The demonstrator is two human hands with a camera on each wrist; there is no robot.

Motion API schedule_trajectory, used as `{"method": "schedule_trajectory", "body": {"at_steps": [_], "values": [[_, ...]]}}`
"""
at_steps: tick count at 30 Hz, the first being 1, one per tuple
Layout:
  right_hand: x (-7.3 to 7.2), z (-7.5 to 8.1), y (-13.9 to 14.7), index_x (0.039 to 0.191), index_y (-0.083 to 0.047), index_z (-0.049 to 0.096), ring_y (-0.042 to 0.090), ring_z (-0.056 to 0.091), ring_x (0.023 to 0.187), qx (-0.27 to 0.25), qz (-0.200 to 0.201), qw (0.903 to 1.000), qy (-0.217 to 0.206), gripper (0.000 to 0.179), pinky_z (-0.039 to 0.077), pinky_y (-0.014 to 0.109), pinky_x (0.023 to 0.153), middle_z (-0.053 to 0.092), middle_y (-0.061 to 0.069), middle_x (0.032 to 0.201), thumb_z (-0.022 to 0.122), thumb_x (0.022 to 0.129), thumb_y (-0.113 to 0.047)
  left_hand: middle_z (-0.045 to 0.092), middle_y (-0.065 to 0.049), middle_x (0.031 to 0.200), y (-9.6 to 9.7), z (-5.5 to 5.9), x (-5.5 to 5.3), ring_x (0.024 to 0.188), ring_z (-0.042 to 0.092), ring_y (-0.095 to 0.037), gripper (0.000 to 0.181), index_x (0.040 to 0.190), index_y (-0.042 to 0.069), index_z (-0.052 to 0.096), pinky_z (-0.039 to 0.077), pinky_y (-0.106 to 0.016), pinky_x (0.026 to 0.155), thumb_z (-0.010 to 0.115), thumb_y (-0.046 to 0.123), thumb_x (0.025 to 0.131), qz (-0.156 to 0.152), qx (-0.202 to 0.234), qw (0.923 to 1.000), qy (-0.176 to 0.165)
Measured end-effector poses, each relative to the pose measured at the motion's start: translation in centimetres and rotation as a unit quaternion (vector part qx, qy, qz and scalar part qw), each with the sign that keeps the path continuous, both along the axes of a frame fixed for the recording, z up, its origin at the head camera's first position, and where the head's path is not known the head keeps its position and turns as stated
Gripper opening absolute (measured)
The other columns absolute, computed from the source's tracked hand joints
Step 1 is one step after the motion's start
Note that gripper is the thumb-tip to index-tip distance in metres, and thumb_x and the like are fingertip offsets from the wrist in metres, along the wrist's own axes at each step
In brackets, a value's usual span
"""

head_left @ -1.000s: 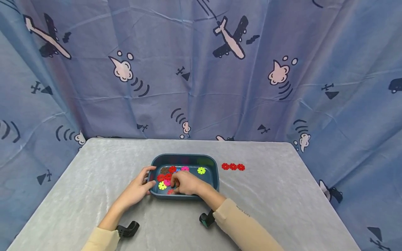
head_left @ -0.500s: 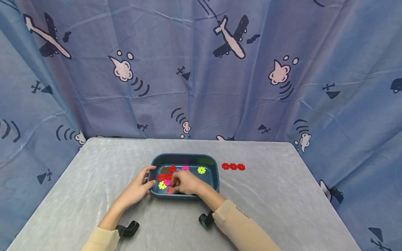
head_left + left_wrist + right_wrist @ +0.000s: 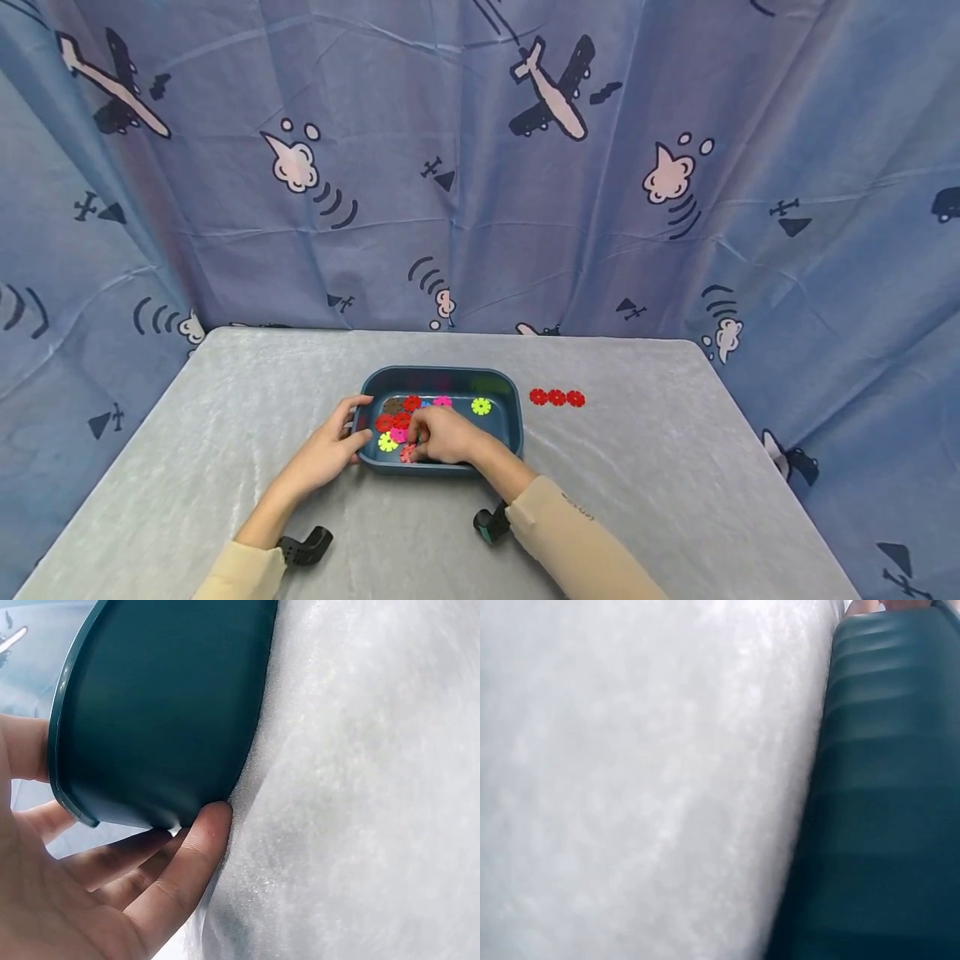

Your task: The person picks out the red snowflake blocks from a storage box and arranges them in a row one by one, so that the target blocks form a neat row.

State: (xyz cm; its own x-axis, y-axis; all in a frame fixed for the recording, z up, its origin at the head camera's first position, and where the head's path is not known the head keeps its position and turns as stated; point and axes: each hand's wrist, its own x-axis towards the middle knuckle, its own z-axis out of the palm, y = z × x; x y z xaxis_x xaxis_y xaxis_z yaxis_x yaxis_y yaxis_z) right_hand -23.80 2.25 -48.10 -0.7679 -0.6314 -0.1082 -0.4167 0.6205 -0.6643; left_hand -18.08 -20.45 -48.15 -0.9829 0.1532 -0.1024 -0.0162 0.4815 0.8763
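Observation:
A dark teal tray (image 3: 450, 470) stands on the table with several notched plastic discs in it. My left hand (image 3: 324, 450) grips the tray's left end; in the left wrist view, fingers (image 3: 214, 825) curl round the tray's outer wall. My right hand (image 3: 446, 436) reaches over the near rim, its fingers bent down among the discs. A pinkish-red disc (image 3: 407, 453) lies right at its thumb tip; I cannot tell whether the fingers pinch it. Close by are a yellow disc (image 3: 387, 442), a magenta disc (image 3: 399, 435) and red discs (image 3: 384, 422).
Three red discs (image 3: 557, 398) lie in a row on the grey-white table (image 3: 637, 467), right of the tray. Inside the tray, a lone yellow-green disc (image 3: 481, 407) sits to the right, a brown disc (image 3: 393, 406) to the left. A blue patterned curtain (image 3: 480, 208) hangs behind.
The pinkish-red disc at my right thumb has shifted and tilted slightly, showing more of its face. Both hands stay nearly in place, and the tray has not moved.

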Motion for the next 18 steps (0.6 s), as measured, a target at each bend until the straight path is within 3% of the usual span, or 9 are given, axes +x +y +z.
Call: {"method": "schedule_trajectory", "body": {"at_steps": [8, 12, 18], "values": [[-0.1, 0.1, 0.3, 0.089, -0.010, 0.062, 0.011, 0.052, 0.063, -0.048, -0.005, 0.9987, -0.014, 0.018, 0.046, 0.024, 0.064, 0.056, -0.001, 0.071, 0.079, 0.088, -0.006, 0.036, -0.031, 0.153, -0.1, 0.1, 0.0, 0.101, 0.063, -0.026, 0.053, 0.152, 0.019, 0.038, 0.054, -0.036, 0.075, 0.057, 0.019, 0.103, -0.005, 0.004, 1.0000, 0.002], [-0.1, 0.4, 0.4, 0.090, -0.012, 0.062, 0.011, 0.053, 0.062, -0.053, -0.009, 0.9985, -0.010, 0.016, 0.046, 0.024, 0.063, 0.057, -0.002, 0.070, 0.077, 0.090, -0.008, 0.035, -0.032, 0.153, -0.1, 0.0, -0.1, 0.096, 0.065, -0.025, 0.053, 0.152, 0.019, 0.037, 0.053, -0.036, 0.076, 0.056, 0.019, 0.103, -0.006, -0.002, 1.0000, -0.001], [0.3, 1.9, 1.2, 0.093, -0.012, 0.063, 0.013, 0.057, 0.066, -0.076, -0.025, 0.9967, -0.016, 0.014, 0.048, 0.026, 0.061, 0.062, -0.002, 0.076, 0.077, 0.091, -0.011, 0.036, -0.032, 0.153, 0.0, -0.2, -0.1, 0.092, 0.065, -0.023, 0.053, 0.152, 0.019, 0.038, 0.053, -0.036, 0.076, 0.056, 0.019, 0.103, -0.004, -0.010, 0.9999, -0.002]]}}
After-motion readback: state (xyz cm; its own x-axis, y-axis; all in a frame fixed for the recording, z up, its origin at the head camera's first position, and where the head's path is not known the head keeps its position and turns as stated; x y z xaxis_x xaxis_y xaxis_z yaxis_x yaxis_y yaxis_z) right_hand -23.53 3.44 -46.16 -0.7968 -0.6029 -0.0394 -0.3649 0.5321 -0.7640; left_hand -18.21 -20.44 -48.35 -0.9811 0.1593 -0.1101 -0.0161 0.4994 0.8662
